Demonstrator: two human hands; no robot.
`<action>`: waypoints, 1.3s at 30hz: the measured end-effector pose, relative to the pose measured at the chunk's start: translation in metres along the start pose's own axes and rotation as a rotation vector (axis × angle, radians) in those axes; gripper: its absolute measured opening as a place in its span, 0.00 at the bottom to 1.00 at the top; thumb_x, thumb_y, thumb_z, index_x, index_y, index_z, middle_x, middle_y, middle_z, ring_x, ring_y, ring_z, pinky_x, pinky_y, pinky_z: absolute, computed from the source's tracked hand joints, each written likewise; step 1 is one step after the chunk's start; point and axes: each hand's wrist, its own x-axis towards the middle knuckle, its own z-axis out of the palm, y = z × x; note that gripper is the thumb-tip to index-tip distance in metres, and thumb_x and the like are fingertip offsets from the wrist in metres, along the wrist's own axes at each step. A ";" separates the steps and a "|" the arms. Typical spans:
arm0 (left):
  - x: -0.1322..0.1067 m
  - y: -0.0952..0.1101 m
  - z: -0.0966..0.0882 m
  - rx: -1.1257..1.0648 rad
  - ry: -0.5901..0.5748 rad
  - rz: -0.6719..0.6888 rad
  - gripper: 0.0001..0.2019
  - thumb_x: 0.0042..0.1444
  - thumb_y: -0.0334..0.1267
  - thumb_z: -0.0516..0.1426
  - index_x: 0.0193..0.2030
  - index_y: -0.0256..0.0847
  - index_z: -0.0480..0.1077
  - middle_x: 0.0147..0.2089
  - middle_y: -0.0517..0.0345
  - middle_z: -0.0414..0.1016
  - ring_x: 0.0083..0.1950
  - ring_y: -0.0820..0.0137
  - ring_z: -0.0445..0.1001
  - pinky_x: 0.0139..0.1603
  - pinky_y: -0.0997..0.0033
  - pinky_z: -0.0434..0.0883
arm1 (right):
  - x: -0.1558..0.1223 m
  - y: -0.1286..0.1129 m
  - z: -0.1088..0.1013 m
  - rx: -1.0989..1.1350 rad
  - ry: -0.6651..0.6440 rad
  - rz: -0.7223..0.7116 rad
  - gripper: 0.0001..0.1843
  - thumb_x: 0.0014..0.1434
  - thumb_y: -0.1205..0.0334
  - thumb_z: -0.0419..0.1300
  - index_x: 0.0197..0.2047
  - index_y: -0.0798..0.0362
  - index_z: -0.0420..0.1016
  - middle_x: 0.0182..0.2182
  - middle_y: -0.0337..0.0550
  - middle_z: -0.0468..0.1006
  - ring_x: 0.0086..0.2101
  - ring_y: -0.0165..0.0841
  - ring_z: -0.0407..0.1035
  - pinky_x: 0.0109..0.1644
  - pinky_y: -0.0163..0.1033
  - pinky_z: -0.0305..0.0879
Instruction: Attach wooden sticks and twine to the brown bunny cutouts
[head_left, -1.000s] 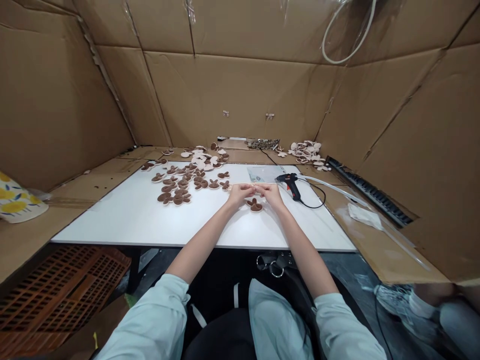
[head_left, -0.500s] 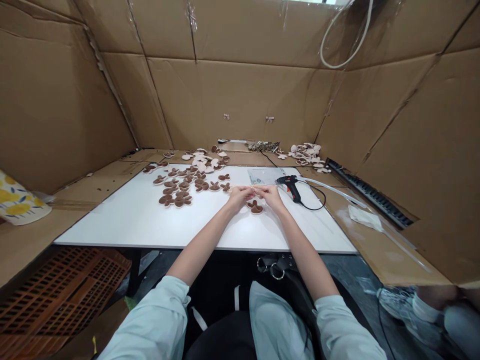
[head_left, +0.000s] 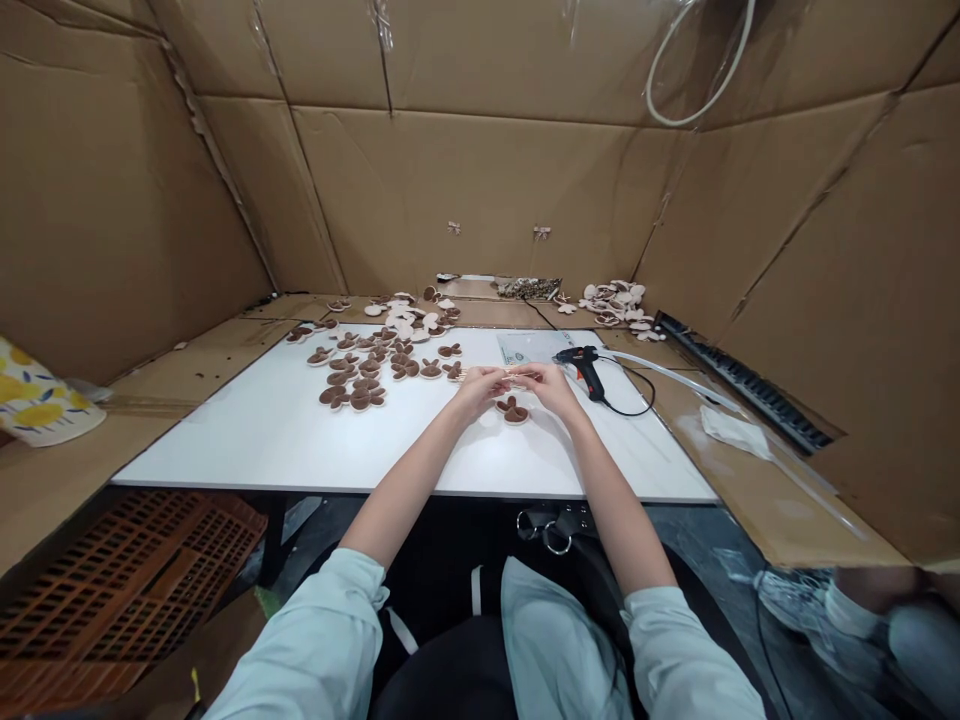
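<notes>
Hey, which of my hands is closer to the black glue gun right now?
Your right hand. It is just to the left of the black glue gun; your left hand is farther left, on the far side of the right hand from it.

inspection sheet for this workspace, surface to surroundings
Surface: white board, cardboard to its left and right
Job's things: brown rabbit-shaped pieces grouped left; one alone nearer the wearer; glue gun right of the hands
Clutter: crumpled white sheet on cardboard at right
Grippers: left hand and right hand together, fingers on something too small to identify
Cables: black cord looping beside the glue gun
Surroundings: cardboard walls; orange crate below left; another person's shoe lower right
</notes>
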 end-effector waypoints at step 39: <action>0.012 -0.009 -0.004 0.489 0.087 0.459 0.08 0.46 0.40 0.54 0.24 0.38 0.66 0.22 0.61 0.69 0.26 0.72 0.68 0.30 0.73 0.65 | -0.004 -0.012 0.004 -0.204 0.368 -0.068 0.15 0.44 0.69 0.54 0.37 0.53 0.73 0.25 0.39 0.78 0.21 0.29 0.63 0.29 0.34 0.59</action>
